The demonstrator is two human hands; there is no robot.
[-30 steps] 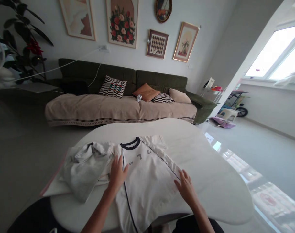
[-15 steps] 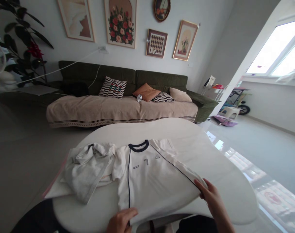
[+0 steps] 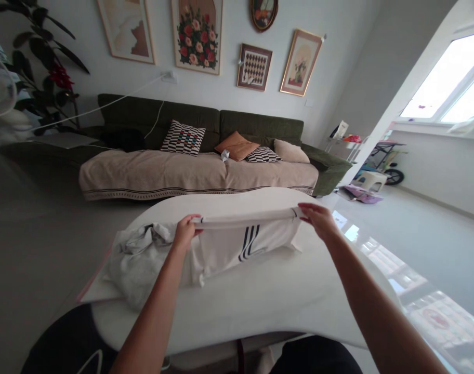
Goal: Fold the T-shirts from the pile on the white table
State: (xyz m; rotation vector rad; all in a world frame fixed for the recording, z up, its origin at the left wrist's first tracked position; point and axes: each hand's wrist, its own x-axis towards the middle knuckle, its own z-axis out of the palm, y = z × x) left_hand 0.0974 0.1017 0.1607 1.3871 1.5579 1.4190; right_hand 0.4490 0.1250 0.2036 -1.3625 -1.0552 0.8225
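Note:
A white T-shirt (image 3: 237, 244) with dark stripes lies folded over on the white table (image 3: 260, 306). Its bottom hem is carried up toward the far side, so the fold shows the shirt's back. My left hand (image 3: 184, 232) pinches the hem's left corner, fingers closed on the cloth. My right hand (image 3: 318, 218) grips the hem's right corner. Both arms reach forward across the table. A crumpled grey garment (image 3: 137, 259) sits just left of the shirt, touching it beside my left hand.
A pink-edged flat sheet (image 3: 94, 291) lies under the grey garment at the table's left edge. Beyond the table stands a green sofa (image 3: 206, 150) with cushions. A plant (image 3: 45, 67) stands at the left, glossy floor at the right.
Both hands moved from the shirt's chest to its bottom hem, took hold of it, and carried it up and away, folding the shirt in half.

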